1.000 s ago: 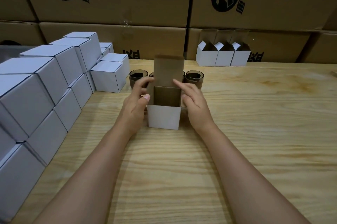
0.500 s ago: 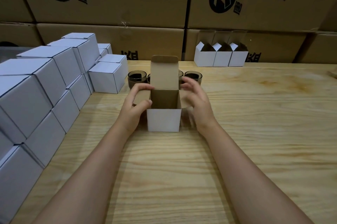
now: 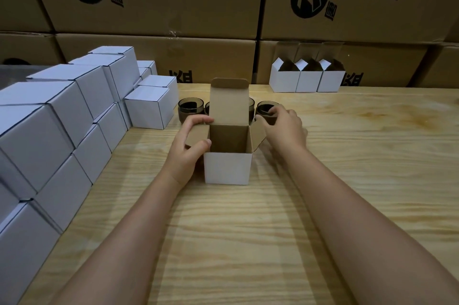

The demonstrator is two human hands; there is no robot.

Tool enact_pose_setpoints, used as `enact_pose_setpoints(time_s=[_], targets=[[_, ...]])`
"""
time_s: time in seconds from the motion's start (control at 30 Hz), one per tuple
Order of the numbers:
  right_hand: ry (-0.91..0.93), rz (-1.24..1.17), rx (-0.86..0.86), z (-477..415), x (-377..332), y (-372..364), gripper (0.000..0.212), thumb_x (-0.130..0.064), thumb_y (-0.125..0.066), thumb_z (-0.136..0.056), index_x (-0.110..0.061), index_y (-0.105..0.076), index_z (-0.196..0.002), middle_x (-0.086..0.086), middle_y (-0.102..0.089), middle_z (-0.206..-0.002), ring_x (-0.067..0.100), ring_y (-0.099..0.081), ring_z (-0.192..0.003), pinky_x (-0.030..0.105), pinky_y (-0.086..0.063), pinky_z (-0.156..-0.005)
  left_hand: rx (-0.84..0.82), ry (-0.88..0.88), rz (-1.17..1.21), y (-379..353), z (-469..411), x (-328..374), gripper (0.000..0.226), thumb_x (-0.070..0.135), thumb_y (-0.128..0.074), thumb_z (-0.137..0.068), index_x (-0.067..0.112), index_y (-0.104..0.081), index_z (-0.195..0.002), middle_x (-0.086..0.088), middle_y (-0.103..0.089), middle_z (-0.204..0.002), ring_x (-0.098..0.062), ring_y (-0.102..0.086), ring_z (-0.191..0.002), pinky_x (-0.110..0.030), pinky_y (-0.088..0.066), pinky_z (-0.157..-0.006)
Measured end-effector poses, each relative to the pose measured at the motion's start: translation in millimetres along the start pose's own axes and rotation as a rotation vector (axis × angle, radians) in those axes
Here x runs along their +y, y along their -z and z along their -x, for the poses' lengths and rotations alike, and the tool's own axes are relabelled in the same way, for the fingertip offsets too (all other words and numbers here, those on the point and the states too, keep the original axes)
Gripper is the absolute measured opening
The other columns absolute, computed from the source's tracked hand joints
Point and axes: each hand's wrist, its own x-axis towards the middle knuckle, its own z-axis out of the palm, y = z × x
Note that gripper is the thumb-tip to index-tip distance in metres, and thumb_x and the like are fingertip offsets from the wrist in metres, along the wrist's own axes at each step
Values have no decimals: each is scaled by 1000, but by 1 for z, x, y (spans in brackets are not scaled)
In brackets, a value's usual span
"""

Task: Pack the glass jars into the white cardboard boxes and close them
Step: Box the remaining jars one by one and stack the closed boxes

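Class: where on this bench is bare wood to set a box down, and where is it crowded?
Free: the table right of the open box, and between the forearms. Crowded: stacked closed boxes along the left, jars behind the open box, three unclosed boxes at the back.

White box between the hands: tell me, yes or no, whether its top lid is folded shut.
No, the lid flap stands upright above the white box, and the left hand holds a side flap splayed outward.
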Motion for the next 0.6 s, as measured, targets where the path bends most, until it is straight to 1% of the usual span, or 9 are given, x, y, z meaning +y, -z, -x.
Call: enact_pose_setpoints(time_s=[0.07,0.1,0.17,0.2,0.3,0.4,0.47,0.53,0.6], targets=[[3,-9,83,5,4,3,41,-61,-56,-83,-24,-53,-100,-1,-59,-106,21,-52,-103,42,-36,-90,0,3,-2,0,0,0,45,18,-50,-70,15,-56,-114,8,-56,-112,14,-50,-102,-2,-39,-79],[-2,-49,108,8,7,4,42,-62,-59,-80,-22,-51,-92,-4,-60,-96,20,-53,-93,41,-38,-87,-1,2,0,0,0,0,45,20,-51,-70,15,-56,-114,9,-56,-112,14,-50,-102,-2,-39,-80],[-14,-166,126,14,13,7,43,-59,-66,-77,-20,-48,-83,-7,-55,-80,19,-52,-80,38,-43,-78,-3,-3,1,0,0,1,49,31,-52,-67,16,-56,-114,10,-56,-112,13,-50,-103,-3,-39,-81],[-18,-233,120,16,16,8,43,-55,-69,-76,-18,-48,-82,-9,-52,-77,19,-53,-79,35,-44,-72,-4,-5,-1,0,0,1,53,36,-51,-65,17,-56,-114,10,-57,-112,12,-50,-104,-4,-39,-82],[-34,-398,68,20,21,14,38,-44,-75,-75,-18,-50,-89,-12,-50,-83,17,-54,-89,21,-38,-59,-7,-10,-14,0,1,2,56,41,-49,-64,17,-55,-115,9,-57,-114,12,-50,-106,-2,-38,-83],[-87,-556,22,18,21,26,45,-40,-77,-75,-26,-51,-109,-5,-58,-111,13,-52,-97,15,-36,-61,-7,-16,-16,0,1,2,58,40,-49,-65,15,-55,-117,9,-57,-114,13,-50,-106,-1,-38,-82],[-110,-667,7,16,14,40,59,-39,-76,-77,-27,-48,-127,2,-56,-126,13,-51,-101,17,-40,-69,-6,-26,-25,-1,2,2,57,39,-50,-67,13,-55,-118,10,-56,-114,14,-50,-106,-1,-37,-83],[-70,-728,-1,16,3,57,63,-38,-75,-78,-24,-48,-133,1,-57,-128,12,-51,-105,23,-42,-80,-8,-36,-37,-1,2,2,51,32,-55,-70,13,-55,-117,11,-56,-113,16,-50,-105,0,-37,-82],[37,-741,-37,20,-11,74,49,-37,-73,-80,-27,-57,-125,-6,-60,-117,11,-51,-108,20,-41,-81,-7,-36,-49,-2,3,1,44,21,-55,-74,12,-55,-118,13,-55,-113,18,-49,-103,0,-37,-81]])
